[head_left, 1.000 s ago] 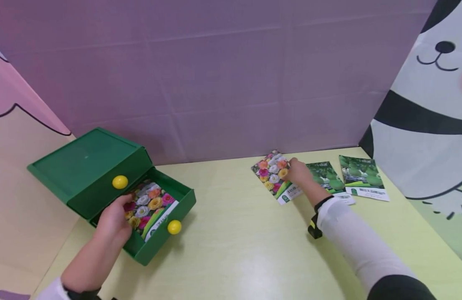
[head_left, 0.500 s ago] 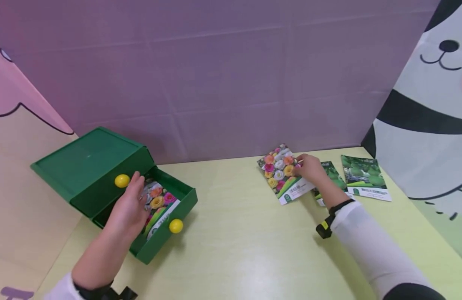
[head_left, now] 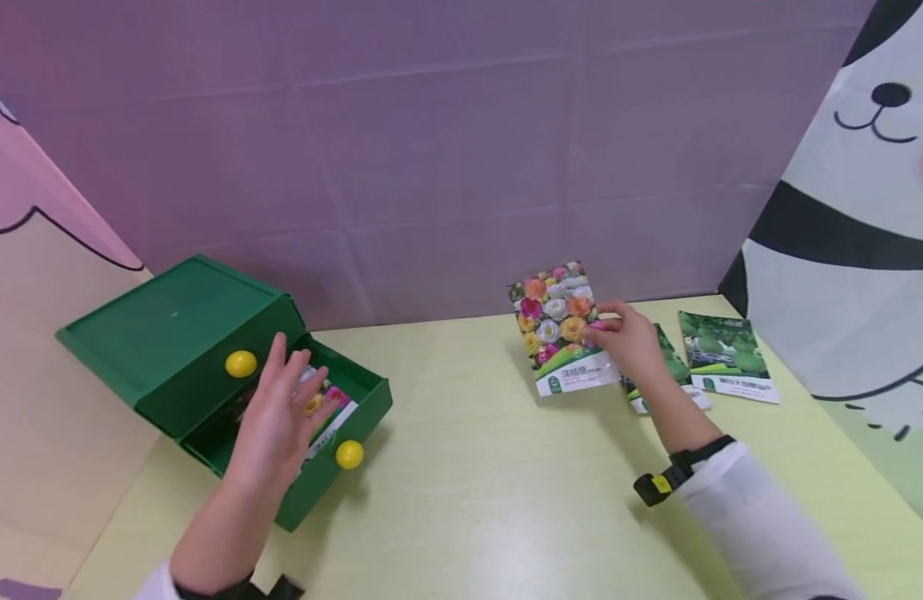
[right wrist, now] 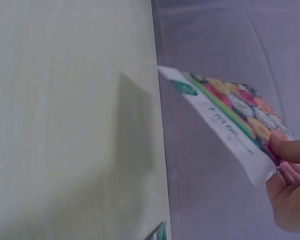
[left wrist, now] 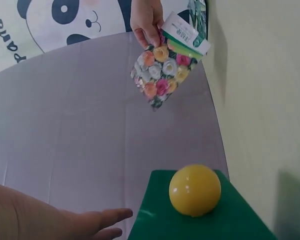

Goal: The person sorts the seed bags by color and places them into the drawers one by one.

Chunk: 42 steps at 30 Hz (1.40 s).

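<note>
Flower seed packet (head_left: 560,327) was lifted off the yellow-green counter (head_left: 476,492) at about one o'clock in the head view, tilted nearly upright with its white label strip at the bottom. The right hand (head_left: 630,341) pinched it at its right edge, thumb on the printed face and fingers (right wrist: 289,176) behind, as the right wrist view showed. The left wrist view caught the same packet (left wrist: 165,64) hanging from that hand (left wrist: 147,20) against the purple backdrop.

Nearest, at about seven o'clock, the left forearm rose from the bottom edge. The left hand (head_left: 278,415) hovered over the open lower drawer (head_left: 333,467) of the green box (head_left: 172,333), its fingers (head_left: 277,357) spread apart and straight, holding nothing. Whether the palm touched the drawer could not be told. A second flower packet (head_left: 332,402) lay inside that drawer, mostly hidden by the hand. A yellow knob (head_left: 348,454) sat on the drawer front, and another yellow knob (head_left: 240,363) sat on the closed upper drawer, just beside the fingertips.

At two o'clock, flat on the counter, lay two green fruit packets: one (head_left: 671,367) partly under the right wrist, the other (head_left: 724,354) just beside it toward the panda-print cloth (head_left: 866,250). A purple backdrop (head_left: 431,150) closed the far side at twelve o'clock.
</note>
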Each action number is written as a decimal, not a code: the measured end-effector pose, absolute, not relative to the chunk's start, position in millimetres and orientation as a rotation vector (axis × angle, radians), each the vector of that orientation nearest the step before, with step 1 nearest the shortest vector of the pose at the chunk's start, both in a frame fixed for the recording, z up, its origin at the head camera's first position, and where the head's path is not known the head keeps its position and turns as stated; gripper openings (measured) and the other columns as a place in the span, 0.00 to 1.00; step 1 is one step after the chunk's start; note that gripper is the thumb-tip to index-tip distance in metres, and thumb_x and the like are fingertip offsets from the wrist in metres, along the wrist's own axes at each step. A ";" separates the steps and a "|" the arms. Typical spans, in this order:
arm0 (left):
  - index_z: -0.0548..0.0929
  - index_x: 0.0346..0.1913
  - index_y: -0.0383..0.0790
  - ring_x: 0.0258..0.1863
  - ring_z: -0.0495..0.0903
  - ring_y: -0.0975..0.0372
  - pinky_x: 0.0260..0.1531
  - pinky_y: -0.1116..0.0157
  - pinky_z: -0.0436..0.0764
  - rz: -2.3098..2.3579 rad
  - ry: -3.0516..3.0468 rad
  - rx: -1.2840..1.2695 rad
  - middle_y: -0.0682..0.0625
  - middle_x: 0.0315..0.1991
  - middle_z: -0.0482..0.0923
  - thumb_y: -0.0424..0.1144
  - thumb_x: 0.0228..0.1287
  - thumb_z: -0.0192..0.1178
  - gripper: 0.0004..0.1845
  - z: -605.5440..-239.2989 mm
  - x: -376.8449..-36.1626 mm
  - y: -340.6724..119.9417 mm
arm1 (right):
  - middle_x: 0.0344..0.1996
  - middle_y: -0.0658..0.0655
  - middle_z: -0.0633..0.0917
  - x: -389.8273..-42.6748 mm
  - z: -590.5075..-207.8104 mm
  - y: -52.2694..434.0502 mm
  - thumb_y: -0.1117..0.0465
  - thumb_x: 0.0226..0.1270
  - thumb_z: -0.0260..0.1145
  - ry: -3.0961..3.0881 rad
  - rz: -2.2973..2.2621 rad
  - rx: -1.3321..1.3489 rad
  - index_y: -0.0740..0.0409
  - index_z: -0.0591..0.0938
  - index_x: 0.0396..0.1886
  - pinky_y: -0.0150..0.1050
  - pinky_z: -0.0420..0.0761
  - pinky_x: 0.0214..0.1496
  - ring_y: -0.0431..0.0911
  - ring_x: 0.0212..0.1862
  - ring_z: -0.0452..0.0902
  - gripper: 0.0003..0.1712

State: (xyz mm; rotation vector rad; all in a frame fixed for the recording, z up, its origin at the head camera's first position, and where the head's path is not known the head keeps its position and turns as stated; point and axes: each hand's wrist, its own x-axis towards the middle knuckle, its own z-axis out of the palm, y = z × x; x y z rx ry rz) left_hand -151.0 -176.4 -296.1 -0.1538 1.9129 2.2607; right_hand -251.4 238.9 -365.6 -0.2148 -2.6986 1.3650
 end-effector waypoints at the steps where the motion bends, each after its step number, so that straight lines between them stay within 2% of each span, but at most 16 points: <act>1: 0.32 0.73 0.77 0.78 0.45 0.58 0.73 0.52 0.55 2.278 1.897 -0.149 0.57 0.79 0.29 0.59 0.74 0.41 0.36 -296.7 -149.9 -174.7 | 0.47 0.68 0.84 -248.2 -366.0 234.7 0.58 0.65 0.68 -2.662 1.415 -0.215 0.65 0.71 0.63 0.35 0.82 0.41 0.45 0.43 0.84 0.30; 3: 0.33 0.73 0.77 0.77 0.47 0.57 0.71 0.52 0.60 2.312 1.874 -0.118 0.56 0.79 0.30 0.57 0.75 0.41 0.35 -298.4 -148.3 -170.9 | 0.46 0.66 0.86 -242.2 -366.8 224.7 0.59 0.65 0.68 -2.611 1.510 -0.215 0.64 0.71 0.63 0.28 0.80 0.35 0.36 0.36 0.83 0.30; 5: 0.33 0.73 0.77 0.77 0.49 0.57 0.68 0.54 0.65 2.321 1.864 -0.091 0.56 0.79 0.32 0.56 0.75 0.42 0.35 -300.6 -146.3 -167.2 | 0.44 0.64 0.86 -236.0 -366.5 213.8 0.60 0.64 0.69 -2.584 1.573 -0.221 0.63 0.72 0.63 0.26 0.79 0.32 0.29 0.32 0.79 0.29; 8: 0.33 0.75 0.72 0.76 0.53 0.57 0.65 0.55 0.69 2.307 1.865 -0.043 0.54 0.79 0.37 0.53 0.76 0.42 0.35 -304.8 -143.7 -160.6 | 0.44 0.61 0.87 -225.0 -363.9 196.3 0.60 0.63 0.69 -2.592 1.639 -0.234 0.61 0.73 0.62 0.26 0.80 0.37 0.31 0.35 0.80 0.28; 13: 0.34 0.77 0.62 0.75 0.56 0.55 0.66 0.51 0.67 2.272 1.847 0.020 0.52 0.79 0.43 0.51 0.77 0.42 0.36 -309.7 -139.2 -148.6 | 0.37 0.52 0.89 -206.0 -359.0 167.6 0.62 0.63 0.69 -2.574 1.841 -0.199 0.60 0.75 0.60 0.29 0.81 0.44 0.34 0.38 0.83 0.26; 17: 0.35 0.78 0.57 0.74 0.57 0.52 0.66 0.49 0.67 2.250 1.830 0.033 0.50 0.78 0.46 0.49 0.77 0.44 0.37 -312.9 -136.5 -138.5 | 0.34 0.53 0.89 -192.5 -355.4 145.8 0.64 0.63 0.69 -2.561 2.020 -0.176 0.61 0.75 0.59 0.32 0.83 0.43 0.38 0.37 0.84 0.25; 22: 0.37 0.78 0.58 0.74 0.55 0.45 0.63 0.45 0.69 2.199 1.835 0.010 0.43 0.78 0.47 0.48 0.75 0.48 0.39 -318.5 -132.6 -126.9 | 0.34 0.55 0.88 -176.8 -350.9 123.1 0.65 0.63 0.69 -2.583 2.144 -0.166 0.61 0.74 0.58 0.35 0.85 0.42 0.41 0.36 0.84 0.25; 25: 0.40 0.78 0.57 0.71 0.61 0.43 0.61 0.45 0.72 2.172 1.829 0.004 0.40 0.76 0.53 0.48 0.75 0.48 0.38 -323.0 -129.6 -121.9 | 0.34 0.55 0.88 -169.1 -350.4 113.4 0.66 0.61 0.70 -2.598 2.169 -0.140 0.61 0.74 0.56 0.36 0.85 0.42 0.42 0.36 0.84 0.24; 28: 0.46 0.78 0.55 0.64 0.73 0.48 0.57 0.51 0.78 2.139 1.835 -0.035 0.42 0.71 0.64 0.47 0.75 0.49 0.35 -327.3 -127.2 -117.9 | 0.34 0.56 0.88 -163.5 -351.4 106.3 0.66 0.60 0.70 -2.616 2.178 -0.108 0.61 0.75 0.54 0.38 0.86 0.43 0.42 0.36 0.84 0.23; 30: 0.49 0.77 0.55 0.60 0.77 0.51 0.53 0.55 0.81 2.118 1.841 -0.064 0.43 0.70 0.66 0.45 0.75 0.48 0.33 -329.6 -125.6 -115.8 | 0.34 0.57 0.88 -161.4 -353.1 103.4 0.67 0.60 0.70 -2.628 2.176 -0.080 0.62 0.75 0.53 0.38 0.86 0.42 0.43 0.36 0.84 0.22; 33: 0.49 0.76 0.55 0.59 0.78 0.51 0.50 0.58 0.83 2.096 1.859 -0.091 0.43 0.70 0.67 0.42 0.76 0.47 0.31 -331.8 -123.6 -114.0 | 0.35 0.58 0.88 -159.9 -354.9 101.0 0.67 0.60 0.70 -2.638 2.177 -0.052 0.62 0.75 0.53 0.39 0.86 0.42 0.43 0.36 0.85 0.22; 42: 0.49 0.76 0.51 0.61 0.76 0.49 0.52 0.57 0.82 2.103 1.875 -0.102 0.41 0.70 0.65 0.35 0.75 0.45 0.31 -332.4 -121.1 -114.2 | 0.35 0.59 0.88 -158.7 -358.6 99.0 0.66 0.60 0.71 -2.642 2.200 -0.026 0.63 0.75 0.52 0.38 0.86 0.41 0.43 0.36 0.85 0.22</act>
